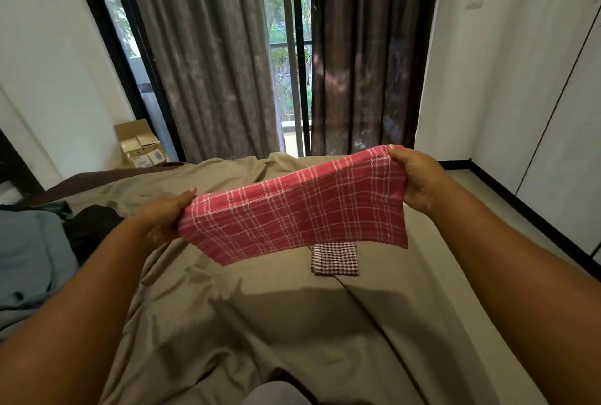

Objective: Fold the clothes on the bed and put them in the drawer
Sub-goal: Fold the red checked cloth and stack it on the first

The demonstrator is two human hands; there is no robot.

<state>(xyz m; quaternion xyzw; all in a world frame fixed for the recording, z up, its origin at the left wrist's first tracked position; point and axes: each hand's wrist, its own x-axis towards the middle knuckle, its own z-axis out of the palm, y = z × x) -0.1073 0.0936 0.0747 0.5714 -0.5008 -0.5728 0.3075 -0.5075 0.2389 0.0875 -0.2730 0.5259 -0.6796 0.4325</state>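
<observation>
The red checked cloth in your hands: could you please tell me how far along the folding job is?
Done: one small dark checked cloth lies folded on the bed. In hand: the red checked cloth, held stretched above the bed by the left hand and right hand at its ends. Left: blue fabric and dark fabric lie bunched at the bed's left edge, and no drawer is in view.
</observation>
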